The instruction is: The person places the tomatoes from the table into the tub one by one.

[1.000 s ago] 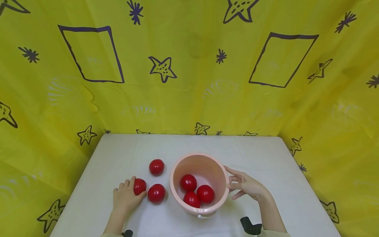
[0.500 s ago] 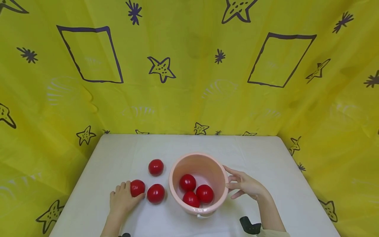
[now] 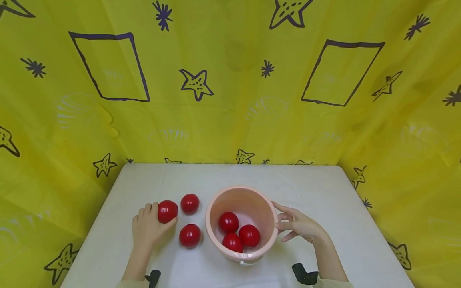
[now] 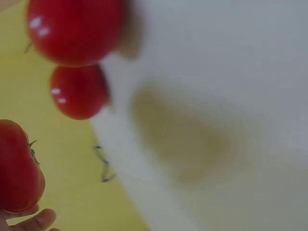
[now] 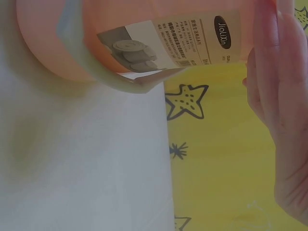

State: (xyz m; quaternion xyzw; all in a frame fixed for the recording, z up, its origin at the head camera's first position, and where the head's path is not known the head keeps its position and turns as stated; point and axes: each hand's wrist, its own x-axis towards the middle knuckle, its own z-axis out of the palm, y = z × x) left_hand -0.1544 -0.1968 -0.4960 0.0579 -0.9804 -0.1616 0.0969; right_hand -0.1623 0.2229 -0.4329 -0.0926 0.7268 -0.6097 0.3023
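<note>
My left hand [image 3: 145, 226] grips a red tomato [image 3: 167, 211] between thumb and fingers, above the tabletop. In the left wrist view this tomato [image 4: 18, 166] shows green stem bits, and its shadow falls on the cloth. Two more tomatoes lie nearby, one behind [image 3: 189, 204] and one in front [image 3: 189, 235]. A pink bucket [image 3: 240, 256] stands at the centre with three tomatoes [image 3: 249, 236] inside. My right hand [image 3: 300, 226] rests against the bucket's right side, its fingertips touching the outer wall near the rim. The label [image 5: 178, 45] on the bucket shows in the right wrist view.
A white-covered table [image 3: 313, 184] carries everything. Yellow patterned cloth [image 3: 223, 128] hangs behind it and on both sides. The bucket's pale handle [image 5: 110, 79] hangs down along its outside.
My left hand has raised the tomato off the table and moved it away from me, next to the rear tomato. My right hand and the bucket have stayed in place.
</note>
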